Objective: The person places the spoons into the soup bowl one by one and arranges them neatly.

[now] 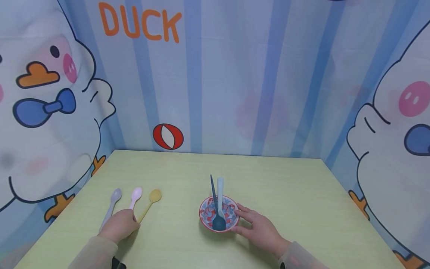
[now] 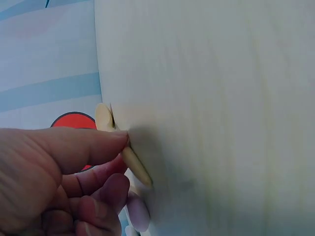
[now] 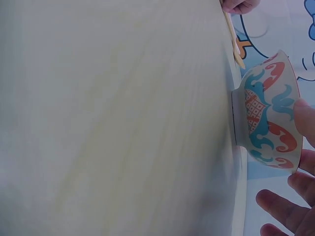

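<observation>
On the left of the table, my left hand (image 1: 120,225) pinches the handle of a yellow spoon (image 1: 155,195) between thumb and forefinger; the left wrist view shows the thumb lying over the yellow spoon (image 2: 137,167). Beside it lie a pink spoon (image 1: 136,194), its handle partly covered by that hand, and a greyish-purple spoon (image 1: 115,196). My right hand (image 1: 262,231) holds a patterned bowl (image 1: 205,210) at its right rim, thumb and fingers spread around the edge. A dark teal spoon (image 1: 219,223) and a pale blue spoon (image 1: 220,190) lean inside the bowl, handles up.
The pale yellow table (image 1: 285,183) ends at the back against a blue striped curtain (image 1: 228,74) printed with ducks. More of this curtain hangs along both sides.
</observation>
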Tool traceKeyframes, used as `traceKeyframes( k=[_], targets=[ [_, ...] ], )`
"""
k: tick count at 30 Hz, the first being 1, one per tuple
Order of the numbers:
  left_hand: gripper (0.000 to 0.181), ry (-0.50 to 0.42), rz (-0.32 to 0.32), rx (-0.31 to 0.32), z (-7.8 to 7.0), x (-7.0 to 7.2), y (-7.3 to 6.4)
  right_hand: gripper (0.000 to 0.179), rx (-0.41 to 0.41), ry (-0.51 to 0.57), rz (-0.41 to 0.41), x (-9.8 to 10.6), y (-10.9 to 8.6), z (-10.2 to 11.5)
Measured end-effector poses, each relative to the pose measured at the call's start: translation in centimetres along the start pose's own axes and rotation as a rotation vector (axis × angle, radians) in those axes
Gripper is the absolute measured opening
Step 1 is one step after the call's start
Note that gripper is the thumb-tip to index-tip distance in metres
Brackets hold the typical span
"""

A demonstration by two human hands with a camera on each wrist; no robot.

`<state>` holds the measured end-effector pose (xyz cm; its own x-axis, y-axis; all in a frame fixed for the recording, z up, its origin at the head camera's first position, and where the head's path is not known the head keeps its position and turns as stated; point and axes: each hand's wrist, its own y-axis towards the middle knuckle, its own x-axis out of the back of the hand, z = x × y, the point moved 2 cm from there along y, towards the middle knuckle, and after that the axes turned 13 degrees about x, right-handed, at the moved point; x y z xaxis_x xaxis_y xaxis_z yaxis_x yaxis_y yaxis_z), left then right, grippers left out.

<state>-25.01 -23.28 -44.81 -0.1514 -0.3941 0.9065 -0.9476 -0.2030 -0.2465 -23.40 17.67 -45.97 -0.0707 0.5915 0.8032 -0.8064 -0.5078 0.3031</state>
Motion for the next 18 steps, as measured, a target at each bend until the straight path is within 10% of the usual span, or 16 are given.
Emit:
traceKeyframes(
  k=[18],
  targets=[
    [0.009, -0.014, -0.019, 0.002, -0.46, 0.15, -0.34, 0.067, -0.010, 0.012, 0.002, -0.01, -0.07, 0.04]
  ],
)
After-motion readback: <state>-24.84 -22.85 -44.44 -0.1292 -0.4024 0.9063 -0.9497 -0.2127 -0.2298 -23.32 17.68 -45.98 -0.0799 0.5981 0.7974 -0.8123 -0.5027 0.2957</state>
